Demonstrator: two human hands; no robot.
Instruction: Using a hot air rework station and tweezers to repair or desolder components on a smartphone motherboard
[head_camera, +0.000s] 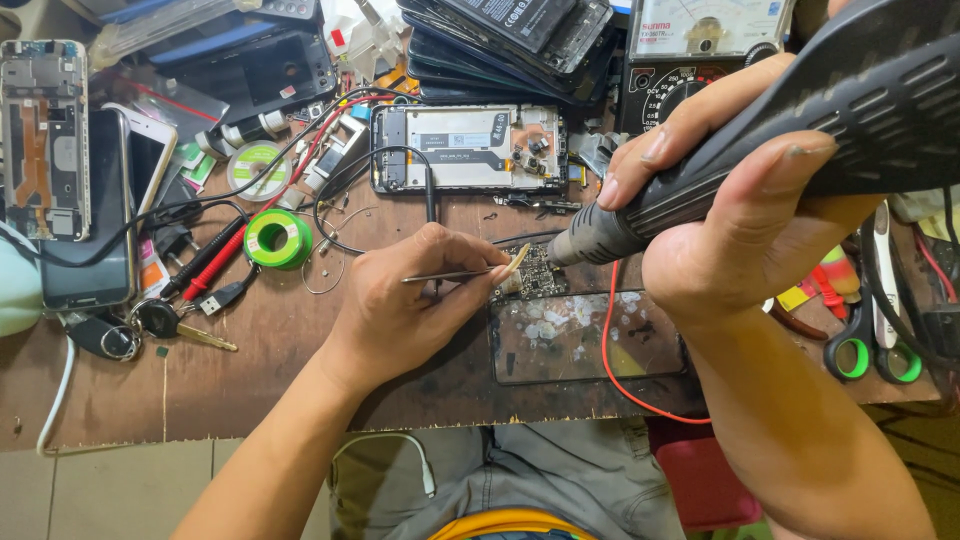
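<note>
there was one view only, from a camera worn on the person's head; it looked steeply down, almost straight onto the desk, from close above; the desk's near edge ran across the lower part of the frame, with the person's lap below it; the right hand rose nearest the lens and loomed large at the upper right; the left hand sat lower, near the centre; the far clutter was cut off at the top edge.
</note>
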